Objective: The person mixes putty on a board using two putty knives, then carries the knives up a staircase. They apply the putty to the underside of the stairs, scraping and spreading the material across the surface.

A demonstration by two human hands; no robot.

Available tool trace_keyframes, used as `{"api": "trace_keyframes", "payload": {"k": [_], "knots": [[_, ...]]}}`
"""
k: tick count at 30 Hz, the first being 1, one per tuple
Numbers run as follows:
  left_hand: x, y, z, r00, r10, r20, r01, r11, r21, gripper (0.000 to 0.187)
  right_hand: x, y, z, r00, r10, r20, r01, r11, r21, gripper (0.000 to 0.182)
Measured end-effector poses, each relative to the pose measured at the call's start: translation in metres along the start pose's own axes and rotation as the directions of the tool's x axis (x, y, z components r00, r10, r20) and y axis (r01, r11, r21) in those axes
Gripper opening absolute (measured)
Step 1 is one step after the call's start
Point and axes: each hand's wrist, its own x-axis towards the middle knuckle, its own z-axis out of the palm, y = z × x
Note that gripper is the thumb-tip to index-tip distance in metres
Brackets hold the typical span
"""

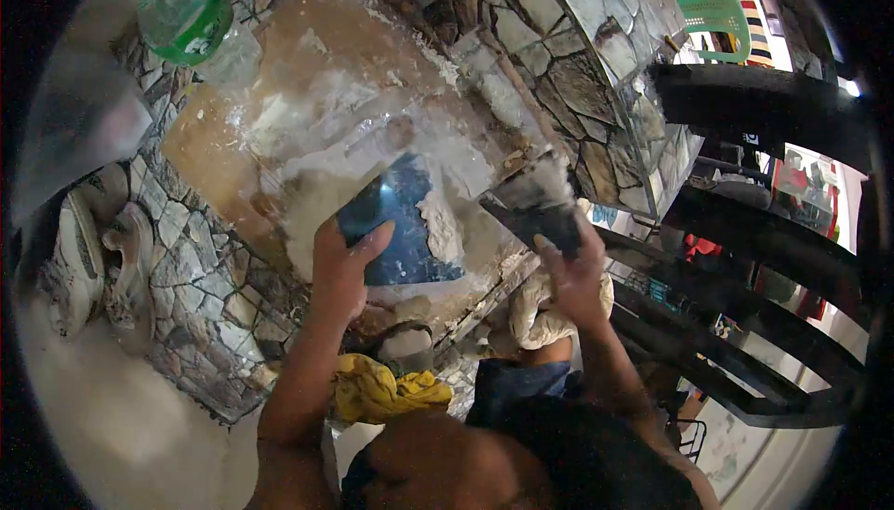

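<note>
My left hand (pixel 343 268) grips a dark blue flat plate (pixel 400 203), thumb on its top face. A lump of pale putty (pixel 440 228) sticks to the right part of that plate. In my right hand (pixel 573 272) is a dark flat scraper (pixel 531 217), tilted, with whitish paste (pixel 548 177) along its far edge. The plate and the scraper are apart. Beneath them lies a brown board (pixel 219 142) smeared with wet white paste.
A clear bottle with a green label (pixel 191 21) lies at the upper left. Worn shoes (pixel 79 263) stand at the left on the stone-patterned floor (pixel 182 258). A yellow cloth (pixel 386 389) is near my body. Dark slats (pixel 745 296) and a green chair (pixel 712 12) are at the right.
</note>
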Motion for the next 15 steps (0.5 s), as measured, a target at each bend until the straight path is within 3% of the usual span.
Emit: {"api": "trace_keyframes", "payload": {"k": [1, 4, 6, 8, 10, 12, 15], "knots": [[0.003, -0.002, -0.001, 1.000, -0.003, 0.029, 0.002, 0.999, 0.032, 0.029, -0.001, -0.001, -0.002, 0.997, 0.077, -0.026, -0.075, 0.994, 0.083, 0.028], [0.001, -0.009, 0.003, 0.935, -0.354, -0.038, 0.354, 0.935, 0.010, 0.030, -0.012, -0.017, 0.001, 0.986, 0.167, -0.017, -0.163, 0.978, 0.133, 0.029], [-0.003, -0.024, 0.008, 0.960, -0.257, -0.113, 0.269, 0.958, 0.104, 0.031, -0.023, -0.014, 0.011, 0.982, -0.190, 0.010, 0.190, 0.981, -0.038, 0.033], [-0.004, -0.048, 0.006, 0.972, -0.158, -0.172, 0.192, 0.959, 0.207, 0.032, -0.019, -0.040, 0.012, 0.961, -0.172, 0.216, 0.206, 0.968, -0.145, 0.045], [-0.006, -0.045, 0.014, 0.972, -0.104, -0.209, 0.152, 0.961, 0.230, 0.030, -0.023, -0.038, 0.014, 0.884, -0.101, 0.457, 0.180, 0.975, -0.132, 0.047], [-0.014, -0.036, 0.027, 0.963, -0.213, -0.162, 0.204, 0.976, -0.072, 0.029, -0.027, -0.038, 0.014, 0.883, -0.083, 0.463, 0.190, 0.963, -0.190, 0.053], [-0.015, -0.033, 0.025, 0.972, -0.188, -0.139, 0.177, 0.980, -0.089, 0.026, -0.030, -0.017, 0.019, 0.888, -0.102, 0.449, 0.227, 0.945, -0.235, 0.059]]}}
